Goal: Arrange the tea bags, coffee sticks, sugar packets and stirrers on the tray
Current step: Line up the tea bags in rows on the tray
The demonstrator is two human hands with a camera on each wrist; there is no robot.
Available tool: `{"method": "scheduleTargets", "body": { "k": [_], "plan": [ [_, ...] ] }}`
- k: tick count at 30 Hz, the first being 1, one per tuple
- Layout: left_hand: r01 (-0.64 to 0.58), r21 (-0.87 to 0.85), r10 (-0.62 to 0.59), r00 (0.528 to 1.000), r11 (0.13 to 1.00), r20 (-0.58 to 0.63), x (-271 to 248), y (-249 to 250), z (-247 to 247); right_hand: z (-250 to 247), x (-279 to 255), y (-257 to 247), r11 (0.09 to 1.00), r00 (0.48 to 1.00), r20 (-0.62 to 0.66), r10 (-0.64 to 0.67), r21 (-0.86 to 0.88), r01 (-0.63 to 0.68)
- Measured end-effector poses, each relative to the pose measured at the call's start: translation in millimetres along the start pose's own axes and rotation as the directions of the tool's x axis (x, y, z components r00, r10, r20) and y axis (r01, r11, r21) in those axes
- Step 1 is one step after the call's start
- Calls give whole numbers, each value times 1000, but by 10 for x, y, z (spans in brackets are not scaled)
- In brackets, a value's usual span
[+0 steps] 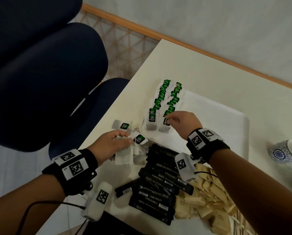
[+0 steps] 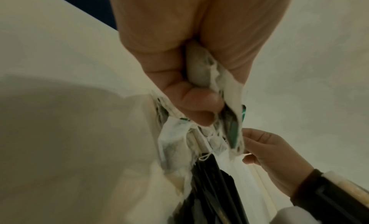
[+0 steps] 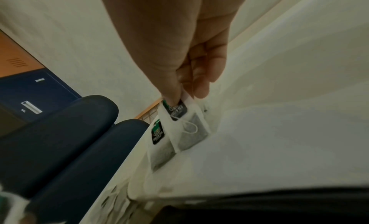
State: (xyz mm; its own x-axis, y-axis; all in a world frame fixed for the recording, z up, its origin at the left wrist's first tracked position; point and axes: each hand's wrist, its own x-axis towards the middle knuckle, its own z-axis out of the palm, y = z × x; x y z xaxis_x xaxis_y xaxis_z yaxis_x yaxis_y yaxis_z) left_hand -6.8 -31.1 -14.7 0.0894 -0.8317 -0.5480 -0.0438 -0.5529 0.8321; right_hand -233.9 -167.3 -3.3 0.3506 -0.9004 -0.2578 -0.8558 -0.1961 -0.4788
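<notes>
Two rows of green-tagged tea bags (image 1: pixel 165 99) lie overlapped on the white tray (image 1: pixel 226 119) at its left end. My right hand (image 1: pixel 180 121) pinches the tag of the nearest tea bag (image 1: pixel 165 125) in the right row; the right wrist view shows thumb and finger on that tea bag (image 3: pixel 187 131). My left hand (image 1: pixel 111 143) grips a bunch of tea bags (image 1: pixel 130 150), seen bunched (image 2: pixel 199 129) in the left wrist view. Black coffee sticks (image 1: pixel 160 180) lie piled near me. Beige sugar packets (image 1: pixel 207 199) are heaped to their right.
A loose tea bag (image 1: pixel 120 125) lies near the table's left edge. Blue-and-white cups (image 1: pixel 287 151) stand at the right. Dark blue chairs (image 1: pixel 45 78) are left of the table. Wooden stirrers (image 1: pixel 240 224) lie at the bottom right.
</notes>
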Motion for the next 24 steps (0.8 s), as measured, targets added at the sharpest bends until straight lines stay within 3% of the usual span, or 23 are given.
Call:
{"method": "scheduleTargets", "body": {
  "k": [3, 6, 9, 11, 14, 16, 24],
  "plan": [
    [-5, 8, 5, 1000, 1000, 4, -18, -44, -11, 39, -43, 4, 999, 996, -86, -28, 35, 31],
    [-5, 1, 5, 1000, 1000, 25, -25, -74, -28, 81, -158, -46, 989, 977, -160, -139, 23, 144],
    [-1, -30, 4, 996, 1000, 88, -15, -88, -60, 173, -308, -140, 954, 951, -108, -290, -110, 279],
    [11, -24, -8, 994, 1000, 106, 13, -84, -80, 268, -359, -195, 918, 931, -2, -364, -170, 359],
    [17, 6, -17, 993, 1000, 116, 71, -56, -114, 372, -340, -299, 924, 930, 227, -290, -185, 333],
    [12, 24, -15, 992, 1000, 128, 102, -27, -139, 383, -300, -369, 950, 934, 300, -192, -181, 254],
    [4, 48, -13, 984, 999, 179, 212, 80, -167, 398, -168, -526, 981, 951, 278, -134, -97, 166]
  ]
}}
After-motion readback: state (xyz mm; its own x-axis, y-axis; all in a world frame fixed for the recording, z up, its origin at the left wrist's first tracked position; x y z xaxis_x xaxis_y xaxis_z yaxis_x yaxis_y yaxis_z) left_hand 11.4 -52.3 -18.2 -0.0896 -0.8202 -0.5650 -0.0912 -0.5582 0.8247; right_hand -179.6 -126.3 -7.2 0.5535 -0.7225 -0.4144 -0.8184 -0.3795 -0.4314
